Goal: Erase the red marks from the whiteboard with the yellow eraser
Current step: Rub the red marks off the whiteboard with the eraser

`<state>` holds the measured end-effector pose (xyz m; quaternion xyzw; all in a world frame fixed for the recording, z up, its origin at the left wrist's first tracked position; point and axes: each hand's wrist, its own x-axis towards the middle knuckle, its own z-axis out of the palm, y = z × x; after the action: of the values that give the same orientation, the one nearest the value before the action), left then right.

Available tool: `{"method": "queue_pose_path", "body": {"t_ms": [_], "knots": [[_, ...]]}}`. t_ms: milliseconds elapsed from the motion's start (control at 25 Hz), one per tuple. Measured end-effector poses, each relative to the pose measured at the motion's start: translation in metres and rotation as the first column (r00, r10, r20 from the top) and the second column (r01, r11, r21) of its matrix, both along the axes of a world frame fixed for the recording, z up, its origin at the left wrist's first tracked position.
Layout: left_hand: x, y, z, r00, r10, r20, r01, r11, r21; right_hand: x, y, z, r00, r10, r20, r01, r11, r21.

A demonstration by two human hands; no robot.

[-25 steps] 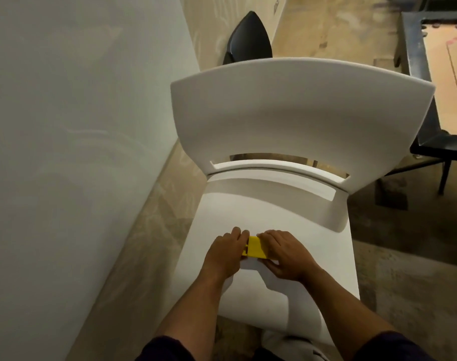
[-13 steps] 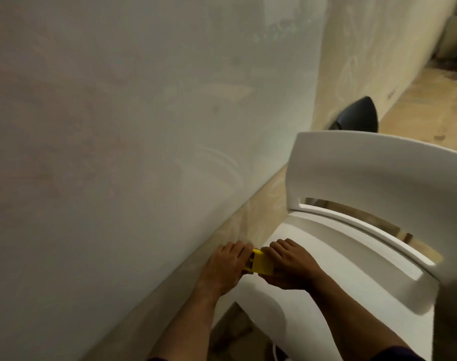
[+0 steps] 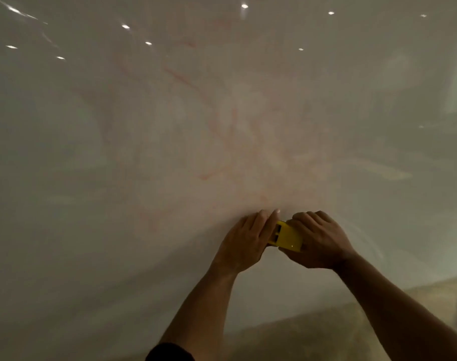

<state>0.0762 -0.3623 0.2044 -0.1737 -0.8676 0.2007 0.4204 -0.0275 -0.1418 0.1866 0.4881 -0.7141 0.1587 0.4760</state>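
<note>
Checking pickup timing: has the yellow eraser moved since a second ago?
Yes. The yellow eraser, earlier on the chair seat, is now held up against the whiteboard by both hands, below the red marks.

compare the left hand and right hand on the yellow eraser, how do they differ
The left hand lies with fingers fairly straight along the yellow eraser's left side, fingertips reaching up to the whiteboard. The right hand has its fingers curled over the eraser's top right, knuckles raised. Both hold the same eraser, just below the faint red marks.
</note>
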Motion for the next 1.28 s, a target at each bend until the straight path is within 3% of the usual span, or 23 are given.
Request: {"method": "queue_pose_path", "body": {"t_ms": [240, 440, 600, 800, 960, 1160, 1280], "knots": [[0.052, -0.090, 0.123, 0.957, 0.071, -0.281, -0.129, 0.972, -0.195, 0.024, -0.108, 0.108, 0.947, 0.167, -0.274, -0.223, 0.957, -0.186], [0.114, -0.158, 0.206, 0.890, 0.167, -0.425, -0.229, 0.968, -0.100, 0.054, -0.175, 0.196, 0.871, 0.182, -0.457, -0.328, 0.907, -0.264], [0.163, -0.222, 0.255, 0.765, 0.333, -0.552, -0.387, 0.922, 0.019, 0.069, -0.207, 0.257, 0.838, 0.117, -0.533, -0.310, 0.906, -0.289], [0.193, -0.285, 0.273, 0.573, 0.524, -0.630, -0.359, 0.851, 0.382, 0.079, -0.230, 0.316, 0.829, -0.034, -0.558, -0.234, 0.885, -0.402], [0.183, -0.310, 0.252, 0.703, 0.535, -0.469, -0.286, 0.816, 0.502, 0.074, -0.238, 0.353, 0.852, -0.144, -0.503, -0.146, 0.857, -0.494], [0.165, -0.328, 0.235, 0.636, 0.533, -0.558, -0.237, 0.823, 0.516, 0.072, -0.264, 0.362, 0.897, -0.161, -0.411, -0.104, 0.827, -0.552], [0.165, -0.333, 0.236, 0.631, 0.529, -0.568, -0.244, 0.830, 0.502, 0.091, -0.290, 0.353, 0.906, -0.096, -0.411, -0.132, 0.860, -0.492]]}}
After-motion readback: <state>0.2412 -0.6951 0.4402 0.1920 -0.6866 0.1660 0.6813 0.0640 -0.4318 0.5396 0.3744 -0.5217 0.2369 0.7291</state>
